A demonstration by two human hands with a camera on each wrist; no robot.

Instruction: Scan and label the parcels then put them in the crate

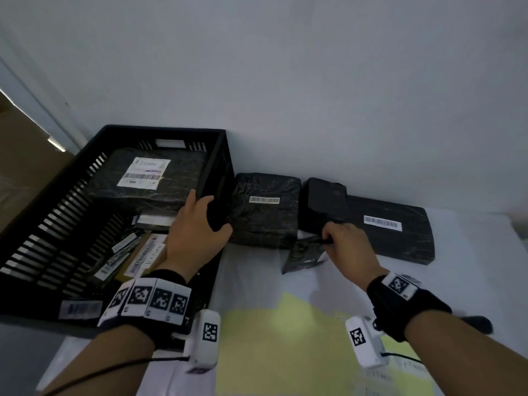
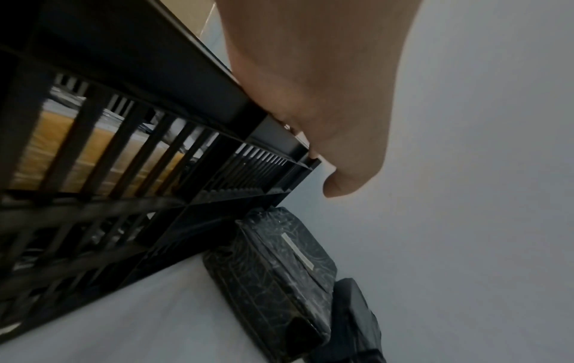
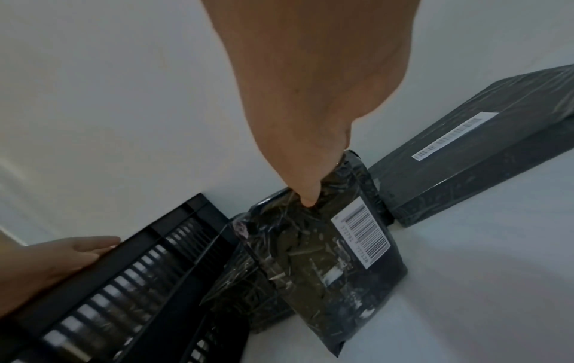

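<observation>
The black slatted crate (image 1: 85,212) sits on the white table (image 1: 248,281) against the wall, and everything else is placed from it. The left hand (image 1: 197,224) grips the crate's right rim, fingers curled over the top edge and thumb on the outer side; the left wrist view shows the palm wrapped over that same rim. Inside the crate, at its far end, lies a large black-wrapped parcel (image 1: 148,178) with a white shipping label facing up, and nearer in the crate lie more parcels, among them a brown one with barcode strips (image 1: 143,252). Just right of the crate, touching its wall, a square black-wrapped parcel (image 1: 265,210) with a narrow barcode strip rests on the table. Further right of the crate a small dark parcel (image 1: 323,207) sits, and beyond it a long flat black parcel (image 1: 400,232) with a barcode strip. The right hand (image 1: 348,244) pinches the top edge of a thin black pouch (image 3: 326,258) in front of the small dark parcel, right of the crate; the right wrist view shows the pouch hanging from the fingers (image 3: 307,194), its barcode sticker facing the camera, its lower end close to or on the table, which I cannot tell.
</observation>
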